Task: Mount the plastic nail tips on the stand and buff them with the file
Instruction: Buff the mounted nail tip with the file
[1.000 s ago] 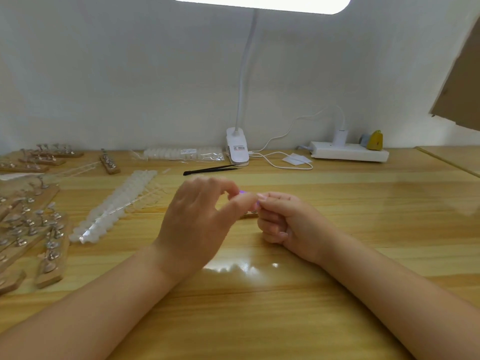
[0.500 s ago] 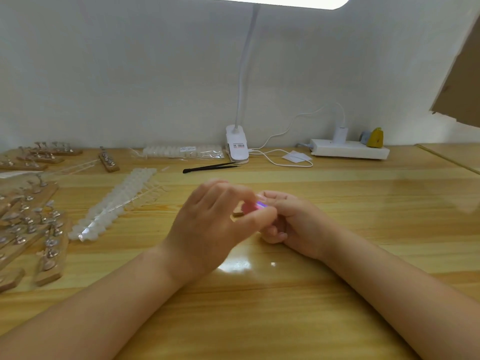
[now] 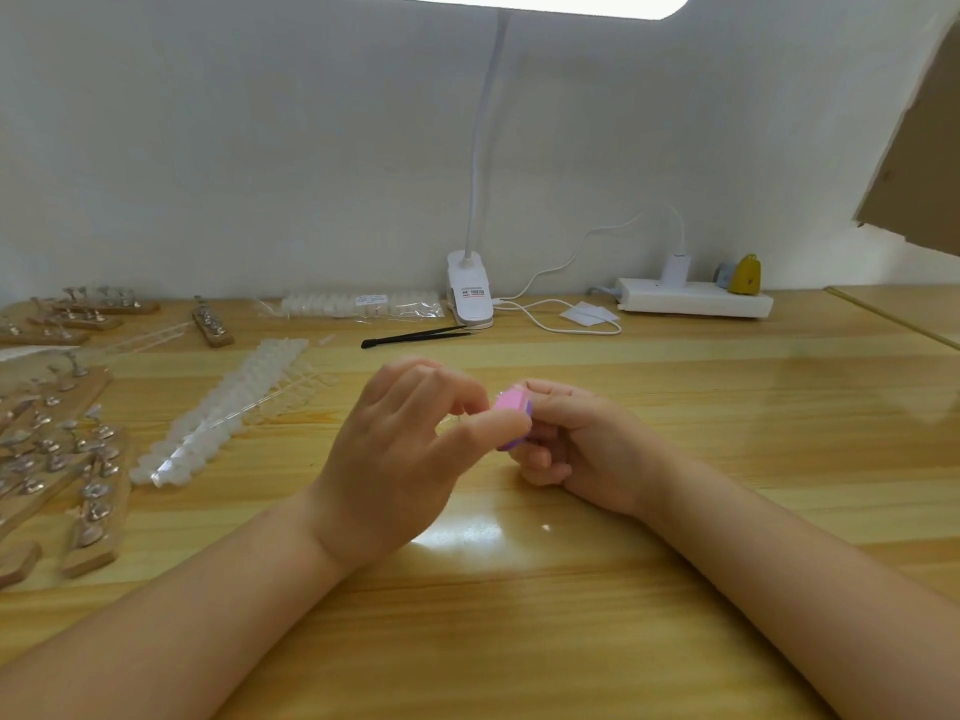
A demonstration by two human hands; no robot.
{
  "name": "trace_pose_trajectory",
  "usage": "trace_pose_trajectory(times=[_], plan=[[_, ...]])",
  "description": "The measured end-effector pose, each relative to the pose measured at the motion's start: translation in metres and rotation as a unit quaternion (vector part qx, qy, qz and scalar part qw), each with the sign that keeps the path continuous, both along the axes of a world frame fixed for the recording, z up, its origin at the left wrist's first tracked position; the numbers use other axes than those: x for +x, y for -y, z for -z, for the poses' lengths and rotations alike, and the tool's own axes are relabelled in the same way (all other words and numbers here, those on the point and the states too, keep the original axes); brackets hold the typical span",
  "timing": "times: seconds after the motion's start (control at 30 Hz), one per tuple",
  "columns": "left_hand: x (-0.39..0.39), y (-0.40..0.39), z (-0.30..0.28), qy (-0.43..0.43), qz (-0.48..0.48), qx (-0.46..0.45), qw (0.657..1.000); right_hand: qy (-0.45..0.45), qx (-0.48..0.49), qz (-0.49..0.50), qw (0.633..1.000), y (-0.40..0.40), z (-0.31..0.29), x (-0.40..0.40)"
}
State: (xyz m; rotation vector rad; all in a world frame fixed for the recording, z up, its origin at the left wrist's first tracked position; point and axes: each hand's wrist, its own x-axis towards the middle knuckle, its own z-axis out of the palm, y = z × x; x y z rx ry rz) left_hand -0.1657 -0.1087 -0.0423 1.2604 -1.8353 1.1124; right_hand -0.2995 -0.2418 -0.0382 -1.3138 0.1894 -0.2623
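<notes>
My two hands meet above the middle of the wooden table (image 3: 519,589). My right hand (image 3: 582,439) has its fingers curled round a pink and purple buffing block (image 3: 511,410). My left hand (image 3: 400,444) pinches something small between thumb and fingertips, with the thumb lying against the block. A blurred pale piece (image 3: 448,421) shows in the gap under the left fingers; it looks like a nail stand, mostly hidden. Long strips of clear nail tips (image 3: 223,407) lie to the left of my hands.
Several wooden stands with metal holders (image 3: 67,459) crowd the left edge. Black tweezers (image 3: 415,335), a bag of nail tips (image 3: 358,304), a clip lamp (image 3: 470,296) and a white power strip (image 3: 693,296) line the back. Cardboard (image 3: 914,148) hangs at upper right.
The pink block has turned and shows more between my hands. My left thumb has slid along it, and the brown stand glimpsed half a second ago is now mostly hidden.
</notes>
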Motion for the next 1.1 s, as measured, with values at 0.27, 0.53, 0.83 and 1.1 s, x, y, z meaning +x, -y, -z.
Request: trace_pose_trajectory(times=[0.27, 0.53, 0.83, 1.1], plan=[[-0.0035, 0.0013, 0.001, -0.054, -0.022, 0.021, 0.998, -0.008, 0.005, 0.046, 0.999, -0.0039, 0.0007, 0.0026], [-0.0082, -0.0049, -0.0024, -0.084, -0.01, 0.068, 0.994, -0.017, 0.013, 0.059, 0.998, -0.0048, -0.0011, 0.0032], [-0.0089, -0.0009, -0.0052, -0.074, -0.062, 0.111, 0.989, -0.007, -0.015, 0.059, 0.998, -0.0041, -0.0011, 0.0036], [-0.0072, -0.0002, -0.0015, -0.081, 0.004, 0.09, 0.993, 0.001, 0.007, 0.089, 0.996, -0.0054, 0.0011, 0.0046]])
